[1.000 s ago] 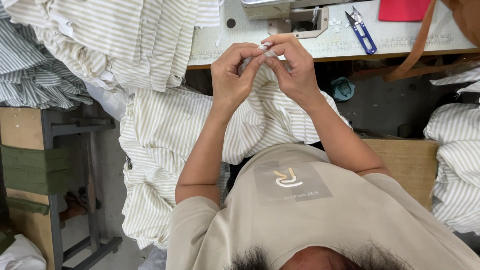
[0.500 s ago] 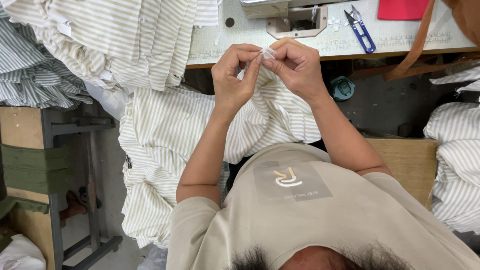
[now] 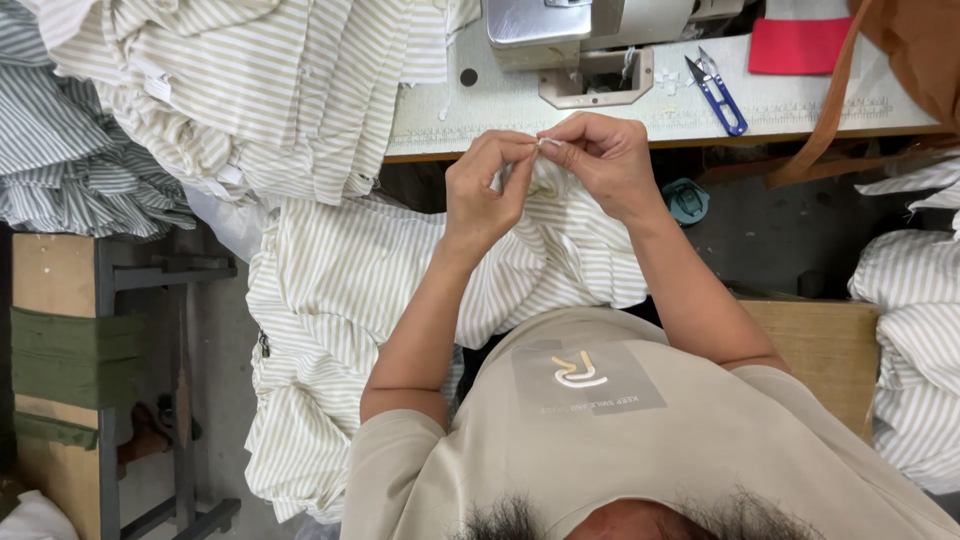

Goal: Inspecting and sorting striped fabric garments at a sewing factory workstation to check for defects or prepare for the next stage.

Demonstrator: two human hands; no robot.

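The striped garment (image 3: 400,300) hangs from the person's lap toward the floor, its top edge bunched up between both hands just below the front edge of the desk (image 3: 560,120). The left hand (image 3: 485,195) is pinched shut on a fold of the cloth, thumb against fingertips. The right hand (image 3: 605,160) is also closed, gripping the same edge, and a small white bit shows between the two thumbs; what it is cannot be told. On the desk sit the base of a sewing machine (image 3: 565,40), blue thread snips (image 3: 718,92) and a red cloth (image 3: 800,45). A heap of striped fabric (image 3: 230,90) spills over the desk's left side. The garment's long axis runs from the hands down to the lower left.
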